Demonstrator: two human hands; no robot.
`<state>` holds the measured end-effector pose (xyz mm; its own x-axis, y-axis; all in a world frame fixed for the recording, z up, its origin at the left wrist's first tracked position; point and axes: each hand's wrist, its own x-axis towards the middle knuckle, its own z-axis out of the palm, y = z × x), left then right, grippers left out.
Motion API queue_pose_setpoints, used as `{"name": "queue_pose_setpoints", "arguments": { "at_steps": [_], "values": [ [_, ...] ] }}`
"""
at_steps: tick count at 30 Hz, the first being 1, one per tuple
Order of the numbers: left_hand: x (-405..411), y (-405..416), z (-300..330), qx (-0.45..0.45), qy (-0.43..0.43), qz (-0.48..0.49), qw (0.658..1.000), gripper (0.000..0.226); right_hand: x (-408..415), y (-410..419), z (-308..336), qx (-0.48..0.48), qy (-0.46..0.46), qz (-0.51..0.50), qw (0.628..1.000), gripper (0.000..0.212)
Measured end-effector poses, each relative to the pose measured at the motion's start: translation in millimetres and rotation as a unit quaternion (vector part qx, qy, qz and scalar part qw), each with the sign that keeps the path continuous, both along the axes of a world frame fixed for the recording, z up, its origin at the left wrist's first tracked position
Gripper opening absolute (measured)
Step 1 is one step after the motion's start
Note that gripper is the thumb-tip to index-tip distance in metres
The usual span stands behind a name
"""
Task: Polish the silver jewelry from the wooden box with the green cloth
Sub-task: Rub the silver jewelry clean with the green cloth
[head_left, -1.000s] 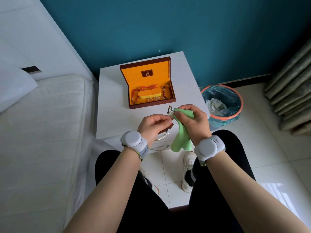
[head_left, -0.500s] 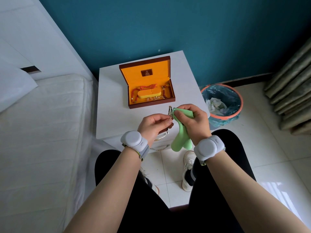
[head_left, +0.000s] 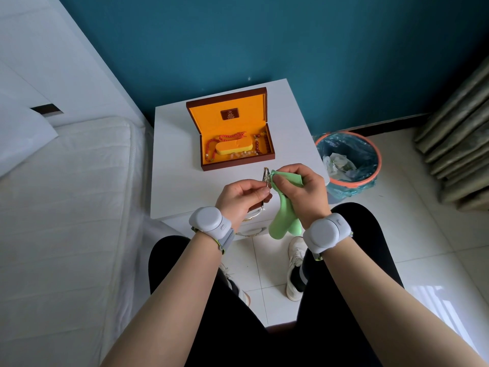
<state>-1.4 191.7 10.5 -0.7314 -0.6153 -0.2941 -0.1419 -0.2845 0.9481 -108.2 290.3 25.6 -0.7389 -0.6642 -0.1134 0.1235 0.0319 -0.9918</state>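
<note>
My left hand (head_left: 242, 198) pinches the silver jewelry (head_left: 266, 176) between thumb and curled fingertips, a thin bangle-like piece whose upper end stands up between my hands while its lower curve dips out of sight below my palm. My right hand (head_left: 301, 190) grips the green cloth (head_left: 287, 207), fingers curled round a fold of it and pressing that fold against the metal's upper end; the rest of the cloth hangs loose below my wrist. Both hands are held close together above the near edge of the white worktop (head_left: 180, 181), wrists bent inward, forearms coming up from my lap where I sit.

I judge the job to be in the middle of the rubbing itself: the piece is out of the box, the cloth is on it, and only the top end is being worked, so the rest of its curve probably wants going over. How bright it is I cannot tell; it is too small here.

Just beyond my hands the wooden box (head_left: 232, 131) lies open on the worktop, with red and pale bead strings round a yellow cushion. Whether any other silver lies in there I cannot make out. A lined waste bin (head_left: 348, 160) stands on the floor to the right, the bed (head_left: 68, 207) to my left.
</note>
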Motion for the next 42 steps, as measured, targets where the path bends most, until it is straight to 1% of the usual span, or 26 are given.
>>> {"name": "queue_pose_setpoints", "arguments": {
  "at_steps": [6, 9, 12, 17, 23, 32, 35, 38, 42],
  "values": [
    [0.0, 0.4, -0.9, -0.001, 0.004, 0.003, 1.000, 0.015, 0.2, 0.0, -0.6, 0.004, 0.004, -0.009, 1.000, 0.021],
    [0.2, 0.4, -1.2, -0.004, 0.002, -0.001, 1.000, 0.016, -0.2, 0.5, -0.9, 0.007, 0.003, 0.002, 1.000, 0.020],
    [0.5, 0.3, -1.7, 0.001, 0.004, 0.008, 1.000, 0.022, -1.8, 1.0, -0.7, 0.006, 0.000, -0.006, 1.000, 0.019],
    [0.2, 0.5, -1.3, -0.007, 0.003, -0.008, 1.000, 0.014, -0.1, 0.8, -0.6, -0.002, 0.008, 0.008, 1.000, 0.021],
    [0.7, 0.2, -0.7, -0.008, 0.000, -0.004, 1.000, 0.014, -0.7, 0.9, -0.8, 0.001, 0.020, 0.015, 1.000, 0.020],
    [1.0, 0.1, -1.2, 0.000, 0.002, 0.001, 1.000, 0.023, -0.9, 0.6, 0.0, 0.002, 0.026, 0.018, 1.000, 0.021],
    [0.8, 0.2, -0.4, 0.002, 0.003, 0.003, 1.000, 0.022, -2.0, 0.4, 0.7, -0.006, 0.016, 0.003, 1.000, 0.022],
    [0.4, 0.2, 0.8, 0.002, 0.007, -0.005, 1.000, 0.020, -1.7, 1.0, 0.2, -0.002, 0.016, 0.015, 1.000, 0.021],
    [0.5, 0.7, 1.5, 0.000, 0.008, -0.007, 1.000, 0.024, -1.3, 1.8, 0.3, -0.008, 0.014, 0.014, 1.000, 0.021]
  ]
}}
